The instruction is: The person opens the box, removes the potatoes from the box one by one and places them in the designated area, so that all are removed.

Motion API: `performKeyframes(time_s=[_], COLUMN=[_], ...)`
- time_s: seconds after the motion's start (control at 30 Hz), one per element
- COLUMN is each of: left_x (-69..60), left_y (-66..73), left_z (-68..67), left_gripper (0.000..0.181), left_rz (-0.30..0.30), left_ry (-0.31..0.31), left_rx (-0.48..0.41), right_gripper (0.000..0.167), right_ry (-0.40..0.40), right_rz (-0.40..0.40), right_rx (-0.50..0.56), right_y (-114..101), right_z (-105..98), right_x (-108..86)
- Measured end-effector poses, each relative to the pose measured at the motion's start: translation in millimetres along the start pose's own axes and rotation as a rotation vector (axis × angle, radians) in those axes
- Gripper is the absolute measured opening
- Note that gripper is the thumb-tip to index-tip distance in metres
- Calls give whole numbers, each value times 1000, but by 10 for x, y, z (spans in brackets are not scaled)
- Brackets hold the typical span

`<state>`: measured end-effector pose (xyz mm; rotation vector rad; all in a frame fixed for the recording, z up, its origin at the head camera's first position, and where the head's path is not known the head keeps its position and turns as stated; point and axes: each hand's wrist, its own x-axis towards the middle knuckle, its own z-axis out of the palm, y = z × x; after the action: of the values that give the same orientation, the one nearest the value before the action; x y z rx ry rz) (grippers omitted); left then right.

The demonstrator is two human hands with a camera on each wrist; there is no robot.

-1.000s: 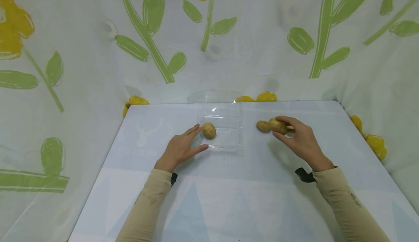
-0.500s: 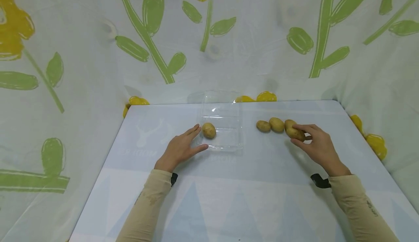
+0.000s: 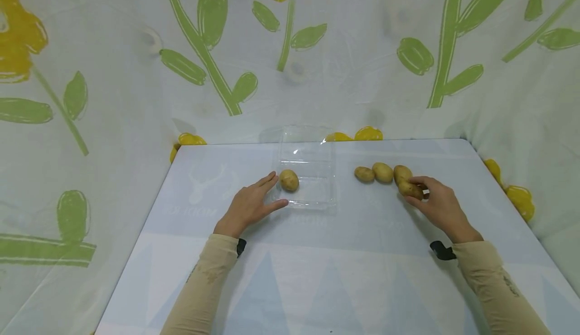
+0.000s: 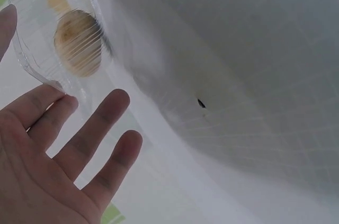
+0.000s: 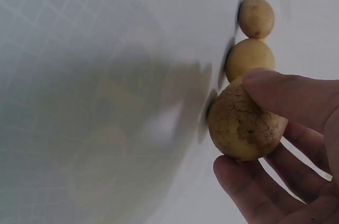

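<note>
My left hand (image 3: 248, 206) lies with straight, spread fingers at the left edge of a clear plastic container (image 3: 312, 205). In the left wrist view, some fingertips touch the container's rim. A single potato (image 3: 289, 180) sits in the container's left side, seen through ribbed plastic (image 4: 79, 44) from the left wrist. My right hand (image 3: 441, 208) holds a potato (image 3: 411, 190) between thumb and fingers; cracked, brownish skin shows on the held potato (image 5: 244, 126) up close. Just behind it is another potato (image 3: 402, 173), partly covered. Two more potatoes, a small one (image 3: 364, 174) and a rounder one (image 3: 382, 173), continue the row leftward.
The container's raised lid (image 3: 305, 141) leans up at the back edge of the white table (image 3: 335, 274). A flower-printed cloth (image 3: 353, 73) hangs behind the table and along both sides.
My right hand has moved right along the row from the second potato, then slightly forward with the held potato, uncovering more of the row. My left hand has stayed still at the container.
</note>
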<state>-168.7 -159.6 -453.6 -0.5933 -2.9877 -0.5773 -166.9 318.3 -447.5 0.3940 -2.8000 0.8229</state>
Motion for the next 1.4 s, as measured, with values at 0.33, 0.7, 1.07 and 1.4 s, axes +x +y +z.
performKeyframes(time_s=[0.33,0.7,1.07,1.4], left_x=[5,7,7,5], left_y=[-10,-17,-18,-21], left_z=[8,17,15,39], left_gripper=[87,88,88,88], left_rz=[-10,-4,-18,-27], left_ry=[-6,-4,-23,-27], left_rx=[-9,-11,-21,-38], right_gripper=[50,43,41,41], right_ry=[-55,-21,-18,-37], right_rz=[16,-12,-26,4], right_rx=[-14,-15,-13,-18], right_y=[18,18,25,-34], right_z=[13,-4,12,-43], right_x=[37,25,23,59])
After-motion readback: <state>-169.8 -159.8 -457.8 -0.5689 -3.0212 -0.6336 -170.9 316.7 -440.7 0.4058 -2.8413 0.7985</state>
